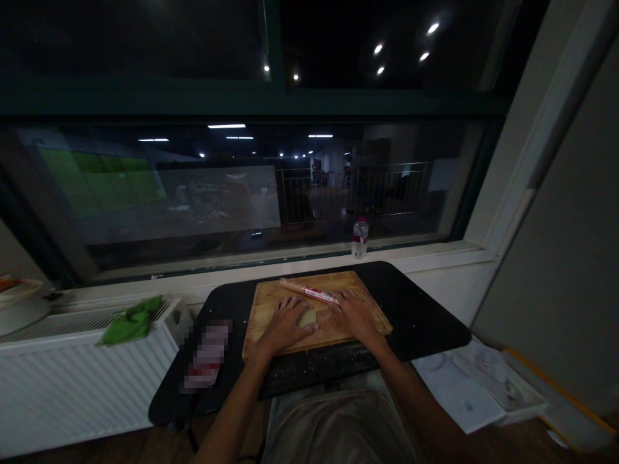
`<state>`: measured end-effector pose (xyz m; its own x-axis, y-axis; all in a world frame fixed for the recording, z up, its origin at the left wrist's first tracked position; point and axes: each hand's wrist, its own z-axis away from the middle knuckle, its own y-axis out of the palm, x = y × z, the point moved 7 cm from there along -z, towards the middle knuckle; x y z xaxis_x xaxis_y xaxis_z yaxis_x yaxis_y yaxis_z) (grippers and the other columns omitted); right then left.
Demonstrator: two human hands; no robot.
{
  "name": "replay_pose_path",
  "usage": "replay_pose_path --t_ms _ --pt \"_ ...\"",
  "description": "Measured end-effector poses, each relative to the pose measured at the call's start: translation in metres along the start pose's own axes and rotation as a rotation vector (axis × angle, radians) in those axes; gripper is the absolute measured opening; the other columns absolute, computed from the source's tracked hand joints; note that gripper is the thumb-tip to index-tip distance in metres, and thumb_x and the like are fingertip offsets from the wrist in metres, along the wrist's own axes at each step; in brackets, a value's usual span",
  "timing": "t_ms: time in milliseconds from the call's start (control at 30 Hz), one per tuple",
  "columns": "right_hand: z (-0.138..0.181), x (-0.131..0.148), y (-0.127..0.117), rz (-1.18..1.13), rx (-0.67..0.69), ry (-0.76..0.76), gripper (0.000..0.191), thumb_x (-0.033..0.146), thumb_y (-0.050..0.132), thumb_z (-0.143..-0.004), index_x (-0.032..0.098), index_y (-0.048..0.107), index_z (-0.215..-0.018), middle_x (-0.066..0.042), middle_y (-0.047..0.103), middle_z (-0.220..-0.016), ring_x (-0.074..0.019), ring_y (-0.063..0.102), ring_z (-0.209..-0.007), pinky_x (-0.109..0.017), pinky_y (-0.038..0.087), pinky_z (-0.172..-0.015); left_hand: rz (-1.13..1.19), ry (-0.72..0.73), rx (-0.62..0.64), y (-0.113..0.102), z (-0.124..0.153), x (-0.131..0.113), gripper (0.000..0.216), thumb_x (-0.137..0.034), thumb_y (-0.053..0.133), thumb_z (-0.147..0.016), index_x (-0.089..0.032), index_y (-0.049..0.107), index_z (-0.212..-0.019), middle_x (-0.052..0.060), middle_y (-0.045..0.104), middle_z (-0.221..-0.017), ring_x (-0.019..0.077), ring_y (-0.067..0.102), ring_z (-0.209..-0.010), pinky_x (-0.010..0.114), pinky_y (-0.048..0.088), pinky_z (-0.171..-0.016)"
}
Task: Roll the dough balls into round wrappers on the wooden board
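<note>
A small pale lump of dough (306,318) lies on a wooden cutting board (271,298) set on a black table (416,316). My left hand (286,323) rests on the board with its fingers stretched out, touching the dough's left side. My right hand (353,314) lies flat just right of the dough, fingers extended toward it. A thin rolling pin with red markings (309,291) lies on the board just beyond my fingertips.
A blurred-out packet (207,356) sits on the table's left part. A water bottle (359,238) stands on the window sill. A green cloth (128,320) lies on the white radiator (72,380) at left. Papers (464,386) lie low at right.
</note>
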<state>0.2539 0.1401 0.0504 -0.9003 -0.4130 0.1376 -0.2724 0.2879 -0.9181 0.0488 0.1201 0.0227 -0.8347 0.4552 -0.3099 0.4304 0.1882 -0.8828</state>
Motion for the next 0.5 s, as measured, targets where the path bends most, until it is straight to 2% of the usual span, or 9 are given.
replay_pose_path --t_ms 233,500 --pt "-0.0002 0.0001 -0.0002 0.006 0.007 0.004 0.041 0.035 0.053 -0.114 0.024 0.068 -0.151 -0.015 0.072 -0.144 -0.0302 0.067 -0.130 -0.038 0.052 -0.107 -0.034 0.029 0.007 0.0019 -0.0006 -0.0023 0.047 -0.059 0.073 -0.099 -0.031 0.072 -0.137 0.009 0.062 -0.154 0.0367 0.057 -0.135 0.058 0.047 -0.116" --pt "-0.0006 -0.0017 0.0024 0.026 0.007 0.002 0.042 0.036 0.054 -0.114 0.025 0.067 -0.151 -0.014 0.073 -0.143 -0.0306 0.068 -0.128 -0.040 0.052 -0.108 0.063 0.024 -0.040 0.0003 -0.0005 -0.0008 0.043 -0.055 0.074 -0.100 -0.028 0.073 -0.133 0.009 0.068 -0.148 0.0343 0.059 -0.137 0.056 0.046 -0.121"
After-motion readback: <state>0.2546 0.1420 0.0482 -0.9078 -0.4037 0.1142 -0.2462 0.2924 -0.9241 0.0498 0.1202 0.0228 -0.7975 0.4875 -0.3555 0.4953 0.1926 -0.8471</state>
